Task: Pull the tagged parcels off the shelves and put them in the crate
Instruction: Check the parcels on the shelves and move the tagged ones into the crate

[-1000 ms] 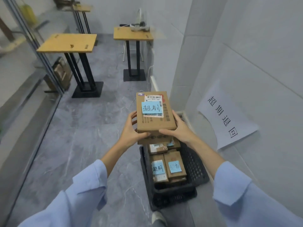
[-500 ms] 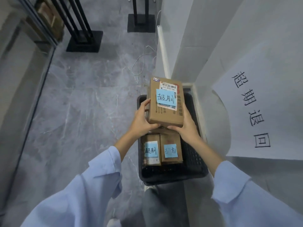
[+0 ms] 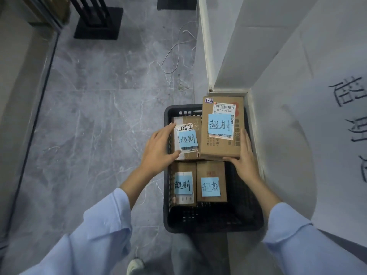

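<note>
While above latticed crate (image 3: 214, 226), right hand (image 3: 245, 161) around boxy cardboard parcel (image 3: 218, 148), left hand (image 3: 157, 149) slack

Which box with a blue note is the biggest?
The brown cardboard box marked 1-2, far right in the black plastic crate. It is longer and wider than the other three, and the right hand holds it.

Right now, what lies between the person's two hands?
Head view: two tagged parcels side by side, the smaller parcel by the left hand, the larger parcel gripped by the right hand.
</note>
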`<state>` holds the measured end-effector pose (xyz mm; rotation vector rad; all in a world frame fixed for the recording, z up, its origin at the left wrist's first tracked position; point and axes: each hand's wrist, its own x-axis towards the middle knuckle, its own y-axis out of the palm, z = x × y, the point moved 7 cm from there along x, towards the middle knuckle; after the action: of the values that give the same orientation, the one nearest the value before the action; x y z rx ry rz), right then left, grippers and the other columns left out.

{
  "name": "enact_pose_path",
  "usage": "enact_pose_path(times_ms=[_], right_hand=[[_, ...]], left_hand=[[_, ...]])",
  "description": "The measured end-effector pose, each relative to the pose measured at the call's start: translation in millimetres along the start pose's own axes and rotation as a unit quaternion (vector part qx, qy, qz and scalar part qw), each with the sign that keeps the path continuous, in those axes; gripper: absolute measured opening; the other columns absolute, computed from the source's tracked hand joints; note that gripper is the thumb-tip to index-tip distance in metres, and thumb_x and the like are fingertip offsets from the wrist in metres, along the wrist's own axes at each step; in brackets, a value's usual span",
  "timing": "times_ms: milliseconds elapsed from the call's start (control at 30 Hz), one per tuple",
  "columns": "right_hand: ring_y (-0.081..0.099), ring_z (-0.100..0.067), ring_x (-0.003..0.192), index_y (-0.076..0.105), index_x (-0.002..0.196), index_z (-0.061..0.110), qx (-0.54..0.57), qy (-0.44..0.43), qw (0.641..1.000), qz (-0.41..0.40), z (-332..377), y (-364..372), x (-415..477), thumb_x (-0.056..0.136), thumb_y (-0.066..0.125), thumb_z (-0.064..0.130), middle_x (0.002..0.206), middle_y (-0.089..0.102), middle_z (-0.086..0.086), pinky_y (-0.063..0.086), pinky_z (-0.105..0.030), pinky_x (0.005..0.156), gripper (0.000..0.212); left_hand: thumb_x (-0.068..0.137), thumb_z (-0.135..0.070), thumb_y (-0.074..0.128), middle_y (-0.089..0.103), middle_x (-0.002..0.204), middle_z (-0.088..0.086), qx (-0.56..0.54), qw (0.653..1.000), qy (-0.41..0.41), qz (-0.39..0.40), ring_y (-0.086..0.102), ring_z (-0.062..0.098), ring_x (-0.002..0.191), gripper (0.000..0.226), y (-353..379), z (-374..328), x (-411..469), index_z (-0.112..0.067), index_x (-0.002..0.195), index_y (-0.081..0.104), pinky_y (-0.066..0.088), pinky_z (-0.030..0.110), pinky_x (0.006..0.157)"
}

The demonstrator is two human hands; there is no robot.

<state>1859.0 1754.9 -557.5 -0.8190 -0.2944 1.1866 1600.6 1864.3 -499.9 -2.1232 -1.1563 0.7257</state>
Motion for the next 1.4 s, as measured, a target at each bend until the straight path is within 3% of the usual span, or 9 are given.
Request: enact_pose_path(times_ms=[167, 333, 400, 533, 700, 833, 933, 1133, 1400], right_hand=[[0.028, -0.018, 0.144, -0.004, 0.155, 0.035, 0.02, 0.025, 0.999, 0.004, -35.3, 19.2, 13.6, 0.078, 0.078, 0.007, 0.163, 0.008, 0.007, 0.038, -0.047, 0.109, 0.116], [0.025, -0.005, 0.141, 0.002, 0.156, 0.032, 0.037, 0.04, 0.999, 0.001, -65.1, 23.8, 21.8, 0.079, 0.078, 0.007, 0.161, 0.015, 0.007, 0.034, -0.044, 0.112, 0.112], [0.027, -0.01, 0.143, 0.002, 0.156, 0.032, 0.029, 0.032, 0.999, 0.0, -73.7, 22.1, 26.7, 0.08, 0.078, 0.01, 0.161, 0.017, 0.006, 0.035, -0.046, 0.112, 0.11], [0.026, -0.005, 0.14, 0.001, 0.156, 0.031, -0.01, 0.001, 1.0, -0.005, -77.7, 20.6, 28.9, 0.084, 0.075, 0.01, 0.162, 0.015, 0.006, 0.037, -0.037, 0.107, 0.105], [0.033, -0.021, 0.14, -0.001, 0.156, 0.031, -0.067, -0.027, 0.997, -0.019, -77.4, 17.6, 18.8, 0.085, 0.071, 0.006, 0.164, 0.007, 0.005, 0.044, -0.038, 0.098, 0.105], [0.039, -0.026, 0.137, -0.004, 0.156, 0.03, -0.094, -0.036, 0.995, -0.015, -75.3, 16.7, 19.9, 0.086, 0.071, 0.007, 0.164, 0.005, 0.004, 0.048, -0.041, 0.095, 0.105], [0.039, -0.024, 0.135, -0.001, 0.157, 0.026, -0.089, -0.04, 0.995, -0.018, -74.2, 24.5, 27.2, 0.084, 0.072, 0.005, 0.164, 0.005, 0.001, 0.044, -0.035, 0.094, 0.105], [0.028, -0.018, 0.143, 0.001, 0.156, 0.026, -0.022, 0.016, 0.999, 0.023, -96.2, 50.9, 39.7, 0.077, 0.079, 0.005, 0.163, 0.01, 0.0, 0.033, -0.039, 0.108, 0.113], [0.025, -0.022, 0.144, 0.007, 0.153, 0.024, -0.027, 0.08, 0.991, 0.101, -114.9, 77.8, 50.4, 0.078, 0.077, 0.0, 0.162, 0.004, 0.0, 0.032, -0.046, 0.114, 0.105]], left_hand=[[0.083, -0.025, 0.072, 0.04, 0.15, -0.007, -0.002, 1.0, -0.005, -0.006, 0.03, 0.013, 0.136, 0.079, 10.8, 17.6, 8.0, -0.025, 0.149, 0.029, 0.029, 0.039, 0.112], [0.084, -0.026, 0.071, 0.041, 0.149, -0.006, 0.0, 1.0, -0.007, 0.006, 0.03, 0.012, 0.137, 0.077, 25.1, 24.9, 14.8, -0.025, 0.149, 0.03, 0.03, 0.042, 0.113], [0.085, -0.027, 0.07, 0.039, 0.15, -0.006, 0.003, 1.0, -0.002, 0.007, 0.03, 0.013, 0.138, 0.076, 30.8, 25.9, 17.2, -0.025, 0.149, 0.03, 0.029, 0.041, 0.114], [0.085, -0.027, 0.07, 0.039, 0.15, -0.006, 0.005, 1.0, -0.004, 0.013, 0.029, 0.011, 0.138, 0.077, 41.9, 29.2, 18.9, -0.024, 0.151, 0.029, 0.026, 0.035, 0.113], [0.085, -0.026, 0.07, 0.04, 0.15, -0.005, 0.012, 1.0, 0.0, 0.025, 0.029, 0.01, 0.137, 0.077, 51.1, 30.9, 16.5, -0.021, 0.15, 0.03, 0.025, 0.031, 0.111], [0.085, -0.026, 0.07, 0.04, 0.149, -0.005, 0.013, 1.0, -0.002, 0.025, 0.03, 0.011, 0.137, 0.076, 52.8, 33.1, 16.7, -0.021, 0.15, 0.031, 0.029, 0.035, 0.112], [0.085, -0.025, 0.07, 0.041, 0.149, -0.006, 0.008, 1.0, -0.003, 0.023, 0.03, 0.011, 0.136, 0.076, 54.2, 31.2, 17.9, -0.023, 0.15, 0.031, 0.028, 0.033, 0.11], [0.086, -0.035, 0.067, 0.034, 0.154, -0.008, 0.062, 0.998, 0.002, 0.005, 0.028, 0.014, 0.14, 0.076, 53.4, 37.8, 19.1, -0.025, 0.151, 0.03, 0.026, 0.041, 0.115], [0.087, -0.043, 0.063, 0.024, 0.159, -0.007, 0.137, 0.99, -0.003, -0.018, 0.023, 0.018, 0.144, 0.078, 51.8, 47.2, 16.3, -0.025, 0.153, 0.025, 0.021, 0.04, 0.116]])
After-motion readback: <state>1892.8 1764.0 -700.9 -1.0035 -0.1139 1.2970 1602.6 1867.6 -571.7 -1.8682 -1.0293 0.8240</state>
